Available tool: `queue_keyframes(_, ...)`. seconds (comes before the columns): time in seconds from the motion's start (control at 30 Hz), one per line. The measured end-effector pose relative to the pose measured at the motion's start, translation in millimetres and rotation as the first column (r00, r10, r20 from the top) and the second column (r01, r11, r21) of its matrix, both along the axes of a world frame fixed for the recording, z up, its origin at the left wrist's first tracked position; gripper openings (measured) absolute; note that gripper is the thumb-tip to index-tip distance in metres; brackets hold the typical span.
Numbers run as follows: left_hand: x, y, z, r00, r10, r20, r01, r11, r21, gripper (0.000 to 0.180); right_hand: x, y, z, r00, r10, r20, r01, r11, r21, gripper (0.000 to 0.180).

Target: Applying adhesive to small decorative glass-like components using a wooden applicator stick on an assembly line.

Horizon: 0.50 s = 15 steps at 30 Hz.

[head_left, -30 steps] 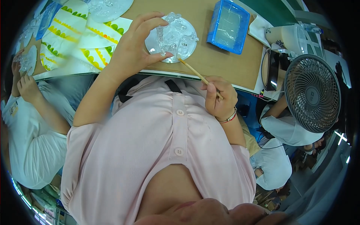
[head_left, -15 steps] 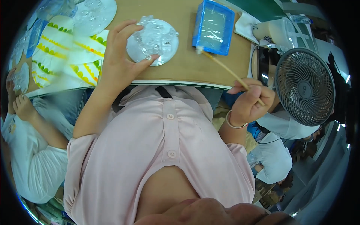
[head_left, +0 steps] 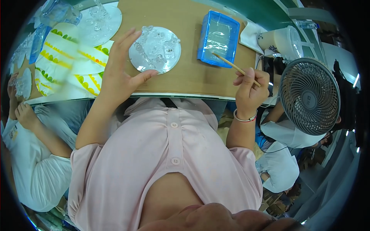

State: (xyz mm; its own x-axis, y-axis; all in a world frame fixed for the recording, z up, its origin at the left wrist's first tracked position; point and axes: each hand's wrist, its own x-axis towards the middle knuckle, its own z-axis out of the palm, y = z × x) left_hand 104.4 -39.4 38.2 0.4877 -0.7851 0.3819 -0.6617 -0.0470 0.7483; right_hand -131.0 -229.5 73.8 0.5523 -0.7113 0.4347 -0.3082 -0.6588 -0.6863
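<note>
My right hand (head_left: pixel 252 86) grips a thin wooden stick (head_left: pixel 235 67) in its closed fingers. The stick slants up and left over the near edge of a blue rectangular tray (head_left: pixel 200 48), and its tip lies inside, hard to make out in the shiny clear contents. A round white disc (head_left: pixel 161 32) bearing several clear, glassy pieces (head_left: pixel 169 51) sits on the table. My left hand (head_left: pixel 125 63) is spread at the disc's left side, with the thumb along the near rim and the fingers by the far left; whether it grips the rim I cannot tell.
White sheets with green and yellow patterns (head_left: pixel 58 50) lie left, by another disc (head_left: pixel 111 27) with clear pieces and a clear container (head_left: pixel 61 13). Right of the tray are a white cloth (head_left: pixel 250 34), a lidded cup (head_left: pixel 283 41) and a grey fan (head_left: pixel 309 98). A person in white (head_left: pixel 42 173) sits at left.
The stick's whitish tip has gone from the tray's near corner into the tray, and my right hand has shifted left. My left fingers have moved slightly off the clear pieces on the disc.
</note>
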Motion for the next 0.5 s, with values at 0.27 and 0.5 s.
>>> queue_keyframes(0.27,-4,-3,-3,0.998,0.012,-0.055,-0.012,1.0,-0.001,0.081,-5,7,16,0.996,0.023,0.086,-0.021,0.999,-0.027,0.017)
queue_keyframes(0.5,-9,3,-6,0.995,0.002,-0.103,-0.007,0.999,-0.049,0.077,0,32,9,0.973,0.217,0.075,-0.223,0.97,0.091,0.014)
